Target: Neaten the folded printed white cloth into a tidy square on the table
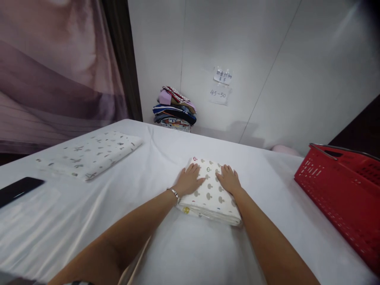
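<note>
A white cloth (pixel 212 192) with a grey mushroom print lies folded into a thick rectangle on the white-covered table (pixel 124 221). Flat on its left edge rests my left hand (pixel 189 180), fingers apart, with a bracelet at the wrist. My right hand (pixel 229 179) presses on the right edge, its fingers stretched out too. Neither hand grips anything. The layered fold of the cloth faces me. Farther left lies a second folded white cloth (pixel 95 152) with a grey and green leaf-like pattern, apart from both hands.
A red plastic basket (pixel 335 198) with a metal handle stands at the right. At the left edge is a black flat device (pixel 20 190). Beyond the table's far edge rises a pile of folded fabrics (pixel 175 109), near a wall with paper notes (pixel 219 94). A curtain (pixel 59 71) hangs left.
</note>
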Available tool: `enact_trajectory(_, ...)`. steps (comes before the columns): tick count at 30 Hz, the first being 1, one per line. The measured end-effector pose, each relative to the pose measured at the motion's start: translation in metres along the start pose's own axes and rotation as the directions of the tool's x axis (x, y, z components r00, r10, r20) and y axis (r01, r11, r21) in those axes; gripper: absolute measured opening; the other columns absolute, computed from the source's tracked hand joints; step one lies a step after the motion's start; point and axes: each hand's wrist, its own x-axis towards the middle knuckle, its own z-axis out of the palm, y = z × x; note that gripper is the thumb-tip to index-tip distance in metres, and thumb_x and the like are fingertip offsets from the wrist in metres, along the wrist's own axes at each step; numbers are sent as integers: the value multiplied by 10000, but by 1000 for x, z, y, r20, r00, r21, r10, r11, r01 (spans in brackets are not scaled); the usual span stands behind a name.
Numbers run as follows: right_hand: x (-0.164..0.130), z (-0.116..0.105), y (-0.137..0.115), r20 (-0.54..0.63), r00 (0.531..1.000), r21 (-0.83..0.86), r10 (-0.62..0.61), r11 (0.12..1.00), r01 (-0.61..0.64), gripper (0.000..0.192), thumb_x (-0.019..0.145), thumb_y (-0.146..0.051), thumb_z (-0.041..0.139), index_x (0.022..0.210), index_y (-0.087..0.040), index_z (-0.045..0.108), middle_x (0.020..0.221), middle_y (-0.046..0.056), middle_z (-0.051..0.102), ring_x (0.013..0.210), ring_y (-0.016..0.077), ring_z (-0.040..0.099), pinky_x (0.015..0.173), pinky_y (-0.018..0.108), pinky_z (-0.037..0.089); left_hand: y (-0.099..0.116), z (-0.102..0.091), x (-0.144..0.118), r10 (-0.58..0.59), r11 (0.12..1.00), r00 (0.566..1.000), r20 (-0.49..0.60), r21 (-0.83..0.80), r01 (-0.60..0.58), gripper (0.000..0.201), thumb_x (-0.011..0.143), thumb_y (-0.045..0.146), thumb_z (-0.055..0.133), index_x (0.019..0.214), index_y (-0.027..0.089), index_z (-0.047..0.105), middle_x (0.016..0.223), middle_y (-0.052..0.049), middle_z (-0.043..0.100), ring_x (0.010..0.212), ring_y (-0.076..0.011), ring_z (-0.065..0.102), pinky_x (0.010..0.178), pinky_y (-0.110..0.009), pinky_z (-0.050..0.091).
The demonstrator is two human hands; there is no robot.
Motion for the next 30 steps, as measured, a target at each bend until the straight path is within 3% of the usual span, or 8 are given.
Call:
enact_trajectory(3, -10, -17, -7, 50, 999, 30, 3, 1000, -4, 540, 929, -437, 300, 1379, -150, 385, 1509, 115, 256, 1394, 275, 183, 1094, 511, 184, 1, -10, 1, -12, 999, 997, 71, -45, 15, 570, 905, 508, 349, 1384, 200, 340, 1512, -99, 245, 1401, -277, 166, 1084, -535, 228)
enact_trajectory(6, -40, -25, -14, 46, 999, 79, -29, 997, 25, 565, 932, -461, 277, 1392, -144, 367, 1514, 122, 236, 1404, 266, 156, 1106, 509, 154, -1, -20, -7, 2, 995, 995, 103, -100, 8, 595, 899, 550, 329, 1394, 219, 326, 1519, -90, 226, 1409, -261, 145, 1104, -537, 183)
enact_trajectory(11, -99, -14, -16, 49, 988, 114, -147, 983, 140, 620, 924, -531, 251, 1409, -158, 350, 1517, 91, 236, 1414, 232, 126, 1134, 477, 94, -4, -14, -39, 85, 992, 995, 61, -99, -79, 575, 912, 537, 300, 1404, 241, 322, 1516, -56, 242, 1411, -239, 142, 1123, -530, 137)
enact_trajectory(18, -108, -16, -18, 32, 990, 120, -139, 984, 135, 533, 923, -481, 300, 1339, -183, 448, 1487, 94, 313, 1403, 239, 177, 1123, 491, 143, -7, -9, -44, 96, 984, 990, 99, -159, -80, 560, 915, 525, 313, 1399, 246, 336, 1516, -55, 242, 1409, -256, 145, 1110, -533, 185)
enact_trajectory(26, -144, -3, -14, -153, 963, 156, -221, 957, 244, 450, 936, -415, 311, 1270, -207, 529, 1429, 64, 420, 1368, 227, 279, 1124, 474, 182, -18, -5, -81, 136, 960, 988, -66, -237, -148, 525, 931, 501, 316, 1353, 208, 422, 1502, -65, 278, 1402, -224, 184, 1140, -403, 225)
enact_trajectory(30, -155, 1, -10, -282, 945, 289, -164, 925, 247, 420, 943, -384, 315, 1216, -205, 578, 1368, 64, 496, 1333, 214, 350, 1121, 455, 227, -13, -10, -92, 105, 961, 987, -121, -243, -132, 484, 940, 454, 328, 1313, 184, 478, 1468, -62, 350, 1386, -209, 235, 1140, -388, 248)
